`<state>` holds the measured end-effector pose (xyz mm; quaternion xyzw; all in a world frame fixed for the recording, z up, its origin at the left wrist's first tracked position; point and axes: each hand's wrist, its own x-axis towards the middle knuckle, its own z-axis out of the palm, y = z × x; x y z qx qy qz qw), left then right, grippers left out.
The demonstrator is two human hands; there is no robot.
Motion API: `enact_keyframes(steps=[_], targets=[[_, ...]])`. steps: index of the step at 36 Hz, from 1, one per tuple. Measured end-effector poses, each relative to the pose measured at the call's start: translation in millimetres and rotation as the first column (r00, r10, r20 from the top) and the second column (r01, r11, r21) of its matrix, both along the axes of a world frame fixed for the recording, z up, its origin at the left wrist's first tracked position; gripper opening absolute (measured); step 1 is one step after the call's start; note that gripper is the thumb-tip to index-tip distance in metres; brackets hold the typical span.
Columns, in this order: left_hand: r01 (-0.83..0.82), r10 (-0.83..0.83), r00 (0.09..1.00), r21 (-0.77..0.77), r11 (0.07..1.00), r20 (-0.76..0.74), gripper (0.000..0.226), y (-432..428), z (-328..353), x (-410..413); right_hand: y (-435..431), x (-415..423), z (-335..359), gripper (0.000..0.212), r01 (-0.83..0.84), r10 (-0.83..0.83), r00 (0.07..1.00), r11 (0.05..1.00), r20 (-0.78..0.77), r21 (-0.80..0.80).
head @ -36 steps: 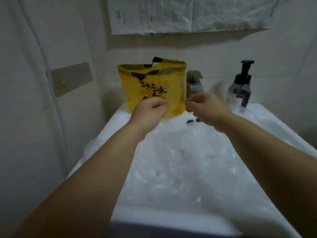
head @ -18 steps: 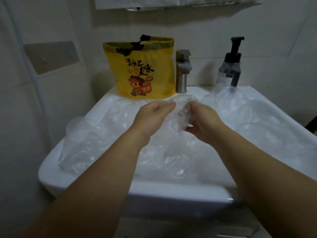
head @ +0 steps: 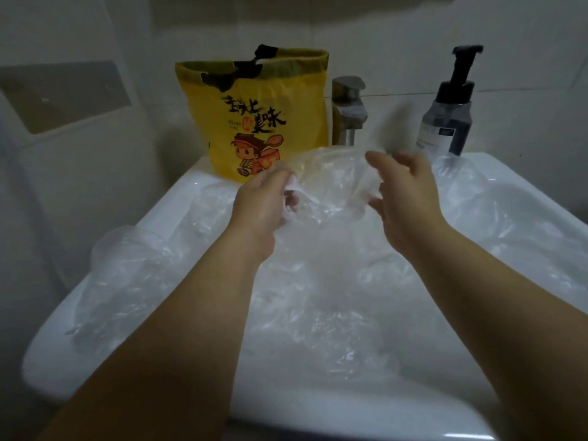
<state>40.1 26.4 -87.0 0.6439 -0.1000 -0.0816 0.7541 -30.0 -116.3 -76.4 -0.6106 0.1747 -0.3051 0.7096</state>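
Note:
A clear, crumpled plastic bag (head: 334, 186) is lifted above a white sink (head: 197, 186) that is lined with more clear plastic sheeting (head: 318, 297). My left hand (head: 267, 202) pinches the bag's left edge between curled fingers and thumb. My right hand (head: 404, 192) is at the bag's right side with thumb and fingers spread apart; the plastic lies against its fingers, and whether they grip it is unclear.
A yellow drawstring bag (head: 254, 116) with a cartoon figure stands at the sink's back left. A steel tap (head: 348, 113) is behind the hands. A dark pump bottle (head: 445, 116) stands at the back right. Tiled walls close in on the left and behind.
The view tilted down from the wall to the sink. My hands, together a second ago, have moved apart and stretched the clear plastic bag between them; the right hand's fingers have spread.

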Motion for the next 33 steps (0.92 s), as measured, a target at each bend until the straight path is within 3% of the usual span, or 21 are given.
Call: enact_keyframes(steps=[1, 4, 7, 9, 12, 14, 16, 18, 22, 24, 26, 27, 31, 33], targets=[[0.024, -0.024, 1.0, -0.062, 0.998, -0.002, 0.006, -2, 0, 1, 6, -3, 1, 0.042, 0.017, -0.015, 1.0, 0.992, 0.019, -0.124], [0.052, -0.064, 0.997, -0.203, 0.978, -0.053, 0.023, 0, 6, -2, 21, -11, 3, 0.021, 0.053, -0.036, 0.998, 0.925, 0.051, -0.377], [0.151, -0.163, 0.986, -0.247, 0.957, -0.026, 0.018, 2, 9, -3, 28, -18, 3, 0.037, -0.119, 0.062, 0.987, 0.897, -0.146, -0.425], [0.231, -0.238, 0.971, -0.241, 0.943, -0.001, 0.019, 0, 9, -9, 31, -21, 1, 0.034, -0.32, 0.23, 0.927, 0.897, -0.298, -0.304], [0.293, -0.296, 0.955, -0.183, 0.939, 0.008, 0.027, -2, 6, -12, 31, -15, -2, 0.015, -0.398, 0.396, 0.898, 0.917, -0.191, 0.027], [0.29, -0.296, 0.955, -0.169, 0.942, -0.012, 0.029, -3, 4, -12, 26, -10, -2, 0.012, -0.36, 0.377, 0.926, 0.899, -0.025, 0.251], [0.297, -0.302, 0.953, -0.142, 0.944, -0.014, 0.021, -2, 3, -12, 18, -6, 2, 0.017, -0.311, 0.303, 0.949, 0.871, 0.083, 0.379], [0.343, -0.344, 0.938, -0.045, 0.938, -0.028, 0.007, 0, 5, -15, 13, -6, 6, 0.022, -0.276, 0.234, 0.961, 0.841, 0.148, 0.466], [0.372, -0.374, 0.927, 0.18, 0.91, -0.023, 0.014, 3, 4, -19, -1, -7, 10, 0.029, -0.271, 0.135, 0.959, 0.693, 0.249, 0.668], [0.356, -0.372, 0.928, 0.29, 0.888, -0.001, 0.039, 3, 1, -18, -5, -9, 11, 0.028, -0.195, 0.145, 0.981, 0.796, 0.133, 0.573], [0.355, -0.369, 0.93, 0.265, 0.897, 0.004, 0.065, 3, 0, -18, -6, -11, 9, 0.026, -0.148, 0.166, 0.985, 0.951, -0.045, 0.27], [0.347, -0.357, 0.934, 0.235, 0.908, 0.003, 0.072, 2, 1, -17, -4, -12, 9, 0.023, -0.172, 0.185, 0.98, 0.973, -0.074, 0.153], [0.366, -0.365, 0.931, 0.097, 0.926, -0.03, 0.071, 4, 5, -14, 9, -20, 12, 0.042, -0.399, 0.406, 0.91, 0.913, -0.081, 0.084], [0.336, -0.339, 0.941, 0.146, 0.931, -0.007, 0.05, 2, 2, -16, 12, -18, 11, 0.047, -0.422, 0.427, 0.901, 0.904, -0.078, 0.071]])
